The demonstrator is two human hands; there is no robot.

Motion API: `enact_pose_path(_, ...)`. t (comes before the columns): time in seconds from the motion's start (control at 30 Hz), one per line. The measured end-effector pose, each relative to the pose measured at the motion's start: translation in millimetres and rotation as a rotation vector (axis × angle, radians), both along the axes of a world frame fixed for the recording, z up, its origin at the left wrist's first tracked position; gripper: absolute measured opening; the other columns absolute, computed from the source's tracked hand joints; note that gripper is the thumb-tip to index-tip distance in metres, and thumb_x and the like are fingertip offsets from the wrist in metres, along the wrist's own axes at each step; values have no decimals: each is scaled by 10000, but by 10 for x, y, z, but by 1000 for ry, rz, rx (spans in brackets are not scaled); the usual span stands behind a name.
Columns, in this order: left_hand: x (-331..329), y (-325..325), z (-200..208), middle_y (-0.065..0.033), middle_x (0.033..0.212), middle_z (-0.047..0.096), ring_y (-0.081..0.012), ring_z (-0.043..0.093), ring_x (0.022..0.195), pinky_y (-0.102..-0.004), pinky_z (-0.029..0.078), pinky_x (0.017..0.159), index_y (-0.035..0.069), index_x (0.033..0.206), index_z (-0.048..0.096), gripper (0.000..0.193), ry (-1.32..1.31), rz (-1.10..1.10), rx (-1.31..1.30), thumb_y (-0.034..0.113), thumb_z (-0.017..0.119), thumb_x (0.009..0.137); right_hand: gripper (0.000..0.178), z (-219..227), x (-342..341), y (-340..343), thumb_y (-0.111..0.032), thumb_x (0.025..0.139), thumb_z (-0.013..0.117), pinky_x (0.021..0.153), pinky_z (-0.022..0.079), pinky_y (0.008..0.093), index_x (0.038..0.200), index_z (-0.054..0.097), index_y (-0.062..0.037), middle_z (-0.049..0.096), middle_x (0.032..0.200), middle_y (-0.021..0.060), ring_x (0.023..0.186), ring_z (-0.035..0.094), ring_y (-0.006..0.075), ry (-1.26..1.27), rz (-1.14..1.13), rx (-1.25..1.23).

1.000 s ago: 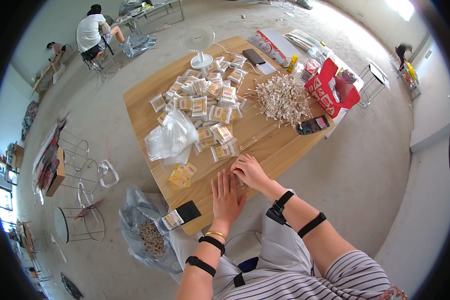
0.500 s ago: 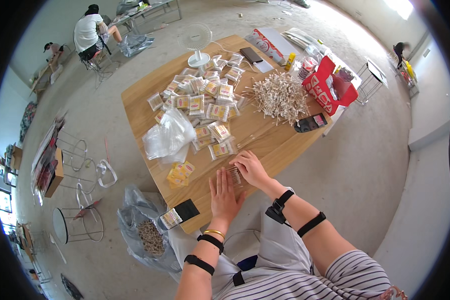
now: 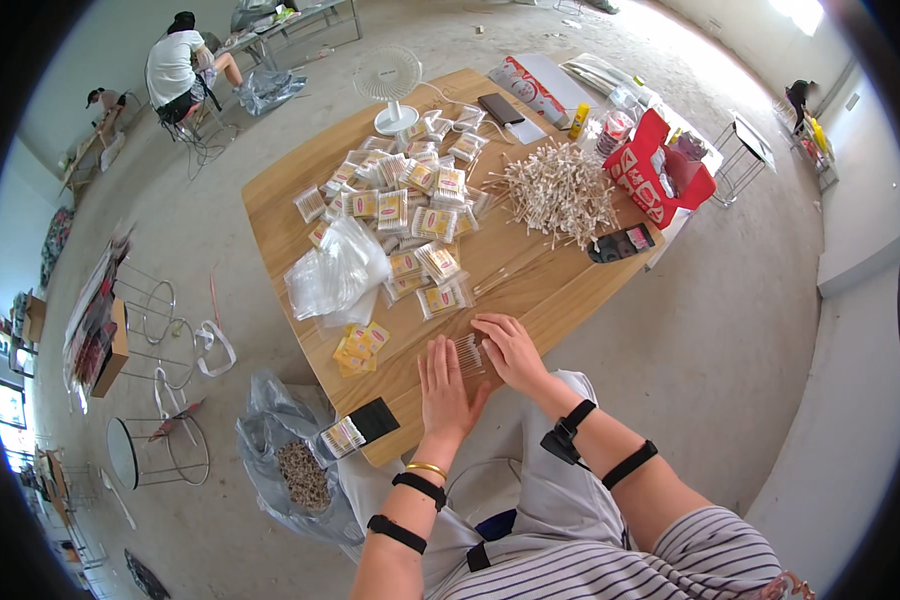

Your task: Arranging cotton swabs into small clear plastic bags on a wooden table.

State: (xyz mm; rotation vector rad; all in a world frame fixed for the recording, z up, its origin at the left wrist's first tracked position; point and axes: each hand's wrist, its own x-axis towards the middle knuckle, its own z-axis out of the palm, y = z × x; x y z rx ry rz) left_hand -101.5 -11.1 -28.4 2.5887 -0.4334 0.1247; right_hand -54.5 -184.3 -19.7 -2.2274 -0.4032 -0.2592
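A small row of cotton swabs lies side by side on the wooden table near its front edge. My left hand rests flat along the row's left side, fingers stretched out. On the other side my right hand is spread with its fingers extended, palm down by the swabs. Just left of my hands are yellow printed cards. Beyond them lie clear plastic bags and a heap of filled swab packets. Farther right is a big pile of loose cotton swabs.
A white fan and a dark phone stand at the table's back. Right of the pile are a red box and a black pouch. A black holder with swabs sits at the near left corner, above a grey bag.
My right hand has shifted slightly right and opened out, uncovering more of the swab row. My left hand has stayed nearly in place.
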Motion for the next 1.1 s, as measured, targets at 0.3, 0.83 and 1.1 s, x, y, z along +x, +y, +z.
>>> enact_pose_path(0.3, 218, 116, 83, -225, 1613, 264, -387, 210, 1526, -556, 157, 1247, -15, 1581, 182, 1034, 11, -7, -16, 266, 773, 781, 460, 14, -106, -133, -123, 947, 593, 1140, 375, 465, 1393, 518, -39, 530, 1438, 148, 1339, 468, 364, 48, 86, -79)
enact_pose_path(0.83, -40, 112, 13, -192, 1647, 237, -356, 175, 1546, -572, 74, 1251, -15, 1577, 233, 909, -35, 30, 254, 487, 621, 925, 311, 21, 54, 99, -136, 903, 654, 1042, 418, 483, 1209, 650, -85, 617, 1244, 122, 1208, 540, 331, -16, 53, -100)
enact_pose_path(1.1, -32, 22, 35, -167, 1652, 254, -309, 180, 1552, -603, 57, 1241, 5, 1577, 267, 816, 40, 6, 288, 520, 492, 986, 53, -76, 386, 195, -138, 799, 712, 839, 455, 431, 827, 668, -125, 633, 929, 79, 989, 589, 302, 127, -101, -199)
